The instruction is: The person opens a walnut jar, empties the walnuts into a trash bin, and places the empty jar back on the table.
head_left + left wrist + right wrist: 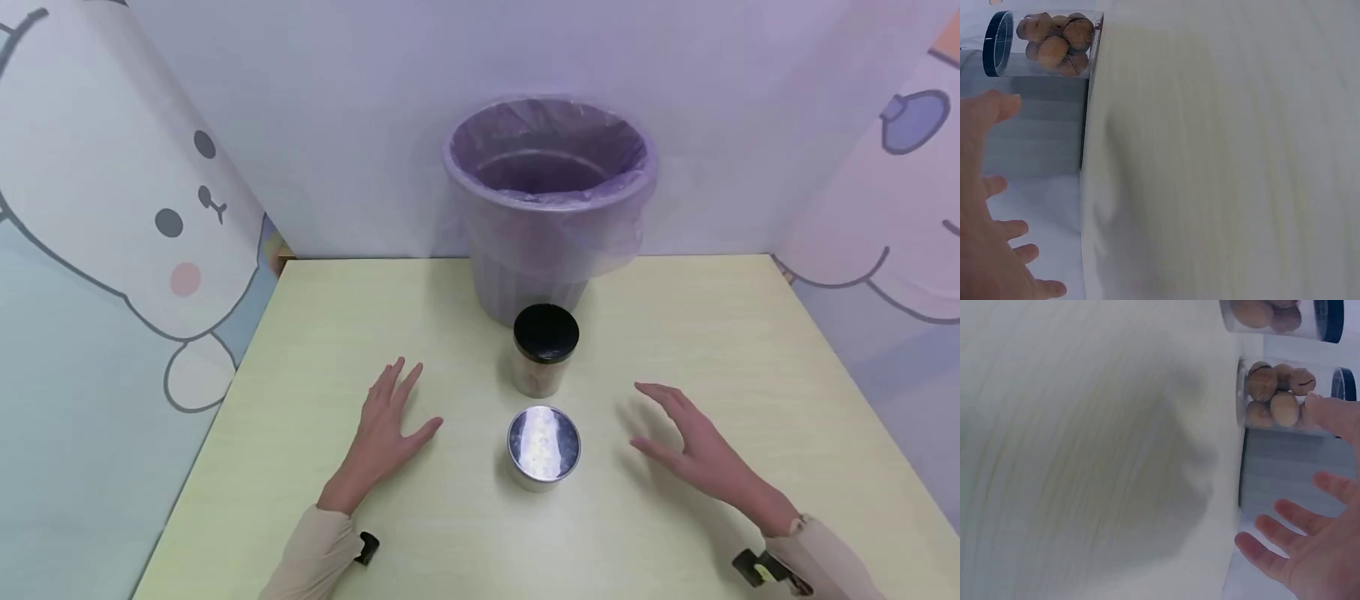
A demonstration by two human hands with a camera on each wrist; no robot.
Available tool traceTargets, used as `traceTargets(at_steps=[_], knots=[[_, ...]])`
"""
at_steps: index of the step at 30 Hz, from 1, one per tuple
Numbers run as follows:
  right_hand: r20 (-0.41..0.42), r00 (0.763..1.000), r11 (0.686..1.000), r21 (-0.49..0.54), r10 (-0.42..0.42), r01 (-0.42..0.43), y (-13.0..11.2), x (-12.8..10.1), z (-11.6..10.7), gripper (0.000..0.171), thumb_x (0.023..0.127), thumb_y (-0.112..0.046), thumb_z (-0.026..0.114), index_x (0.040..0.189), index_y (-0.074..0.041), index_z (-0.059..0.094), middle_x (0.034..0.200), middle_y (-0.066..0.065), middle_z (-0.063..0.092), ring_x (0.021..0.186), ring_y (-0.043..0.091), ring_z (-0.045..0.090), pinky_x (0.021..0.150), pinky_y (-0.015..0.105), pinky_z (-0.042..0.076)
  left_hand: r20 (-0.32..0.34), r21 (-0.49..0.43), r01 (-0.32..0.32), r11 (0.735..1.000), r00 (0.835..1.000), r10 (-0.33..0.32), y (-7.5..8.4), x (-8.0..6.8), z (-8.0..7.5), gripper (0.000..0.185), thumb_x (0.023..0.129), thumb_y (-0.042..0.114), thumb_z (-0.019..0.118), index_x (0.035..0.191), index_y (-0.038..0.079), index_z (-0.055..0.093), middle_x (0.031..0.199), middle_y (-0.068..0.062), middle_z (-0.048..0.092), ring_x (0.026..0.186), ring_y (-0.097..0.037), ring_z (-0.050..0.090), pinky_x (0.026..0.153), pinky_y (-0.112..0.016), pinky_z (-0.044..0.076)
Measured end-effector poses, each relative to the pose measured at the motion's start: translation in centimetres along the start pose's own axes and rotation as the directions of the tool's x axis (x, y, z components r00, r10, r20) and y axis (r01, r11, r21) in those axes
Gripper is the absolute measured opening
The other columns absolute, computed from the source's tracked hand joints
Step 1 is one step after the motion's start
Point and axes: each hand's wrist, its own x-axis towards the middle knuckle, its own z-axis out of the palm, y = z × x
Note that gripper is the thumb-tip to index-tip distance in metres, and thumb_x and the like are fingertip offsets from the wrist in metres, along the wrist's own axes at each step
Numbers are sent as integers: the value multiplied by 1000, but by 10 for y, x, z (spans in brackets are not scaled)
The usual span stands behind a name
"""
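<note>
Two clear jars stand upright on the table, one behind the other. The rear jar (545, 350) has a black lid; the front jar (543, 454) has a shiny top that reflects light. Brown walnuts (1272, 394) show through the clear walls in the wrist views. To the left of the jars, my left hand (382, 437) hovers with fingers spread and thumb toward the front jar. My right hand (701, 450) is held on the other side, over its own shadow, fingers apart. Neither hand touches a jar.
A waste bin (517, 250) with a clear plastic liner stands right behind the rear jar, near the back edge of the pale table (360, 308). A plain partition (360, 125) rises beyond it. Cartoon-printed panels (90, 167) flank both sides.
</note>
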Motion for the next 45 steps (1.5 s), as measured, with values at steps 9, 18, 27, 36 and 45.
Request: traceTargets(at_steps=[9,18,27,36,45], knots=[[19,997,994,88,-70,68,-15,0,10,69,77,-23,80,136,-13,46,131,1,51,121,6,43,83,32,46,56,-206,77,976,996,-67,9,-1,-2,72,85,44,68,146,27,34,152,-2,27,138,-24,23,101,-56,32],[54,995,983,163,-88,78,-23,3,17,77,72,-25,84,137,-12,45,130,3,52,119,13,47,84,32,48,102,-344,68,937,994,-35,18,-1,-4,73,81,43,72,144,28,37,148,8,33,136,-15,28,106,-50,27],[78,993,975,209,-91,73,-56,9,14,78,67,-9,86,133,-4,46,129,4,52,116,26,50,82,38,49,144,-460,22,888,988,50,24,2,1,75,80,34,75,144,23,37,145,11,36,133,-11,33,102,-47,35],[98,987,955,279,-128,96,-38,12,36,84,67,-22,87,137,-6,43,133,7,51,120,19,49,85,36,48,164,-568,-12,823,978,127,55,8,-25,71,81,10,75,141,7,38,144,-12,39,132,-25,35,100,-54,35],[129,975,941,309,-182,135,-41,17,51,85,69,-30,86,139,-11,41,135,0,49,121,16,47,84,37,49,164,-590,-47,806,970,177,62,11,-27,70,79,9,76,139,1,40,142,-14,41,132,-23,37,99,-53,36]])
